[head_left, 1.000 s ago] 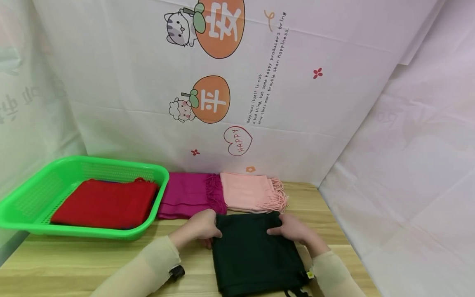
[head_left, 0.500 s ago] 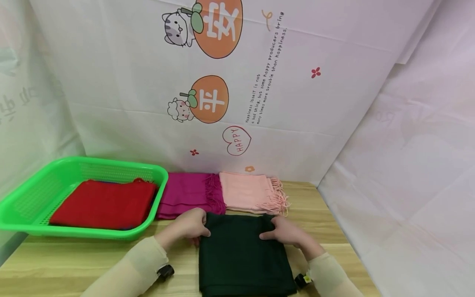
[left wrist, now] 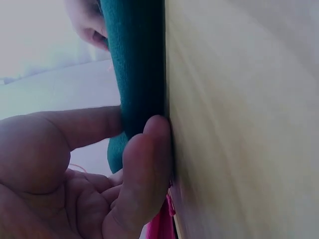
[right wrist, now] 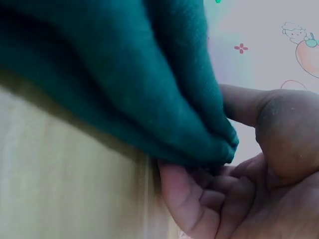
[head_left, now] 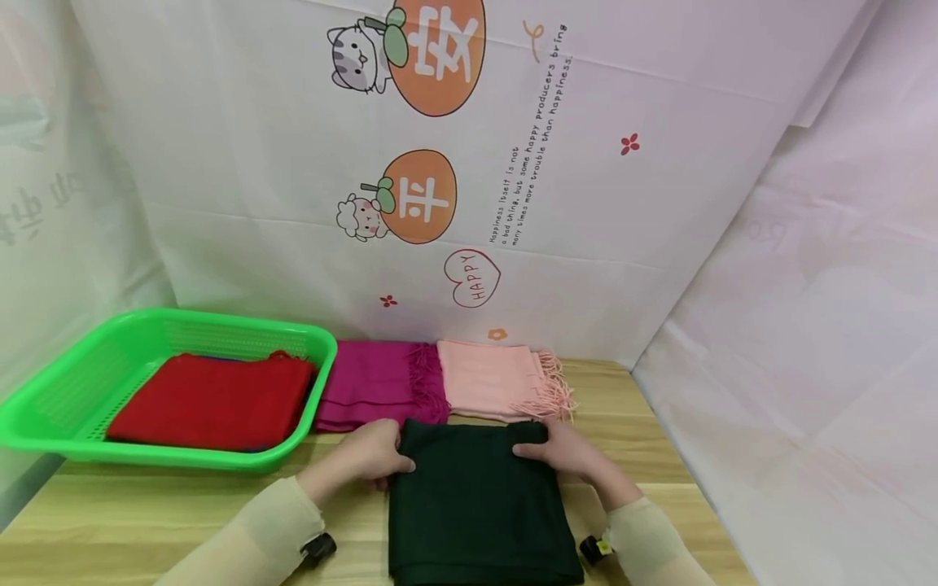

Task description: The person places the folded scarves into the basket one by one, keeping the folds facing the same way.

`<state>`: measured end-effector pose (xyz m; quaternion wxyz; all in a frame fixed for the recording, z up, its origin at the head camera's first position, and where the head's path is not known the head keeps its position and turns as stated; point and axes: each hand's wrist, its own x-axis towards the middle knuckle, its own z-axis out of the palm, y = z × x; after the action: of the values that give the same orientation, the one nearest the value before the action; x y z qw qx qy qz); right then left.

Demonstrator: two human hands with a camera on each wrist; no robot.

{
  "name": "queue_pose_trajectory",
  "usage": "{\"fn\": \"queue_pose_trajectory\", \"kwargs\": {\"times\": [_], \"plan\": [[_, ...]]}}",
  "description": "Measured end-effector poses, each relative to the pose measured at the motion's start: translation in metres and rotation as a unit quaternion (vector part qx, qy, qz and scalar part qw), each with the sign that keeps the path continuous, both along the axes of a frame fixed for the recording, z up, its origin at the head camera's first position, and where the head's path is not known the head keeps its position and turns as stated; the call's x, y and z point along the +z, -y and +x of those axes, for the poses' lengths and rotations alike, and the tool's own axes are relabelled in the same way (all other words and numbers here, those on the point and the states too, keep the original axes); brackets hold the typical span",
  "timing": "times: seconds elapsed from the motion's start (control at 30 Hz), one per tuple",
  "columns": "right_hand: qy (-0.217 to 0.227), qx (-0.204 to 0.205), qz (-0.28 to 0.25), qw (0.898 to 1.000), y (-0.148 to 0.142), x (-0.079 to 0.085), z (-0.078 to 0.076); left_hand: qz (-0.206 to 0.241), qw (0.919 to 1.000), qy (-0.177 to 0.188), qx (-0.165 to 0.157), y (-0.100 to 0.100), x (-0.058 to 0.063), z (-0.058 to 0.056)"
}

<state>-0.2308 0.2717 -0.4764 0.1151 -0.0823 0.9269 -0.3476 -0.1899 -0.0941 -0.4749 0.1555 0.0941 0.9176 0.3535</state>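
A folded dark green scarf (head_left: 479,505) lies near the front of the table in the head view. My left hand (head_left: 370,450) pinches its far left corner, thumb on top. In the left wrist view the fingers of that hand (left wrist: 144,169) reach under the cloth's edge beside the wood. At the far right corner my right hand (head_left: 570,452) grips the cloth, its thumb lying over the top. The right wrist view shows the scarf's thick layered folds (right wrist: 134,94) between the thumb and the curled fingers of the right hand (right wrist: 209,204).
A green plastic basket (head_left: 54,443) on the left holds a folded red cloth (head_left: 212,399) over something blue. Along the back wall lie a folded magenta scarf (head_left: 370,378) and a pink one (head_left: 487,378), both fringed. White printed sheeting (head_left: 572,301) encloses the table (head_left: 645,456).
Both hands have shifted the green scarf left and squared it. The dark strands at its near right corner no longer show. Over the last half second it has hardly moved.
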Motion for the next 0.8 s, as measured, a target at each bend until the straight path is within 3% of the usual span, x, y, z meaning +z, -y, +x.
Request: {"fn": "queue_pose_trajectory", "kwargs": {"times": [0.13,0.27,0.4,0.6,0.8], "plan": [[-0.019,-0.005,0.022,1.0,0.004,-0.001,-0.006,-0.003,1.0,0.0,-0.001,0.0,-0.001,0.008],[-0.046,0.011,0.047,0.998,0.008,-0.003,-0.011,-0.009,0.9996,-0.002,-0.026,0.001,-0.004,0.014],[-0.071,0.026,0.059,0.995,0.01,-0.004,-0.014,-0.043,0.9976,-0.022,-0.05,-0.002,-0.004,0.024],[-0.087,0.032,0.054,0.994,0.013,-0.007,-0.016,-0.103,0.9918,-0.05,-0.056,-0.006,0.0,0.041],[-0.085,0.049,0.048,0.994,0.014,-0.009,-0.016,-0.097,0.9918,-0.052,-0.065,-0.007,0.001,0.051]]}}
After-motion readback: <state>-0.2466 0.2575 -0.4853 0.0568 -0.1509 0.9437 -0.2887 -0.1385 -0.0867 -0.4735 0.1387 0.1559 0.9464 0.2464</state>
